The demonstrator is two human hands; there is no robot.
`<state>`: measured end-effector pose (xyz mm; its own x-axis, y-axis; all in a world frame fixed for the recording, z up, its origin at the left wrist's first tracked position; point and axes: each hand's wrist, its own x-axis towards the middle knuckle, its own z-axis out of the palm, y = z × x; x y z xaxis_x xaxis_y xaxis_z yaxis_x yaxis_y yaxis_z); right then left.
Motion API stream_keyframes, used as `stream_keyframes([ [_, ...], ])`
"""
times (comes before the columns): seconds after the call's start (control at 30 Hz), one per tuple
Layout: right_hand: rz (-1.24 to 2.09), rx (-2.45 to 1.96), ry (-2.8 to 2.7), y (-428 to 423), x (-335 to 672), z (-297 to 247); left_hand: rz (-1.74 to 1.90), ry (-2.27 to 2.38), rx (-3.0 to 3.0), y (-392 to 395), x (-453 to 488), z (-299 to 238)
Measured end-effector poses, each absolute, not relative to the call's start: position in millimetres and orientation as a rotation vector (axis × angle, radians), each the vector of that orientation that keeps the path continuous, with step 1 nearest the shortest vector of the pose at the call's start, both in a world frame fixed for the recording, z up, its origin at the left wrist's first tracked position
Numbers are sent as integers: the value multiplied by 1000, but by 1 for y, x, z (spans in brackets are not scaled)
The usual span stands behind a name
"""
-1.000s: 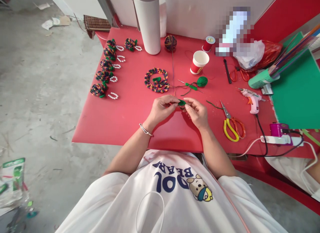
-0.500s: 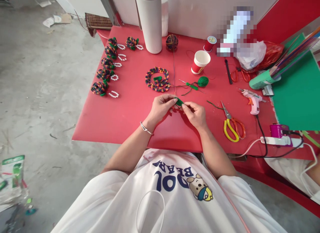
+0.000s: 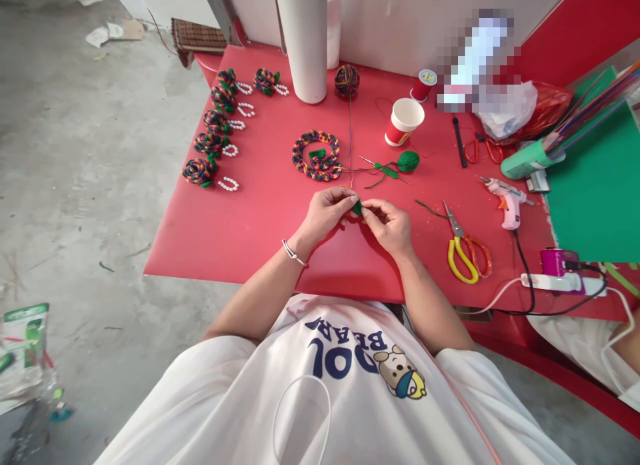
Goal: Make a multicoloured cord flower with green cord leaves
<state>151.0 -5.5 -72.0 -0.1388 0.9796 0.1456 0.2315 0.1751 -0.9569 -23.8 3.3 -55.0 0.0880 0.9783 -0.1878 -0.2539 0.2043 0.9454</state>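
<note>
Between my fingertips is a small green yarn piece (image 3: 357,208), largely covered by them. My left hand (image 3: 327,212) pinches its left side, and my right hand (image 3: 389,226) pinches its right side. Just beyond my hands lies a coiled multicoloured yarn braid (image 3: 316,156). A green yarn ball (image 3: 409,161) and a crochet hook (image 3: 367,160) are to its right, beside another green knitted bit (image 3: 387,171). Scissors (image 3: 461,246) with yellow and red handles rest right of my right hand, near a loose green yarn strand (image 3: 431,209).
Yarn rosettes with white bead loops (image 3: 199,172) line the table's left side. A white bottle (image 3: 303,48), dark yarn ball (image 3: 347,81), paper cup (image 3: 404,121) and thread spool (image 3: 424,85) stand behind. A pink glue gun (image 3: 507,202) and power strip (image 3: 563,282) lie right.
My fingers have come closer together around the green yarn piece, so less of it shows. The view has shifted slightly; the table objects stay in place.
</note>
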Motion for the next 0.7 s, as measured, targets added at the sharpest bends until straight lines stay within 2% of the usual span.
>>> stream_keyframes([
  [0.4, 1248, -1240, -1461, -6, 154, -67, 1145, 1080, 841, 5, -23, -56],
  [0.7, 1224, -1297, -1523, -3, 154, -71, 1175, 1066, 774, 4, -19, -58],
])
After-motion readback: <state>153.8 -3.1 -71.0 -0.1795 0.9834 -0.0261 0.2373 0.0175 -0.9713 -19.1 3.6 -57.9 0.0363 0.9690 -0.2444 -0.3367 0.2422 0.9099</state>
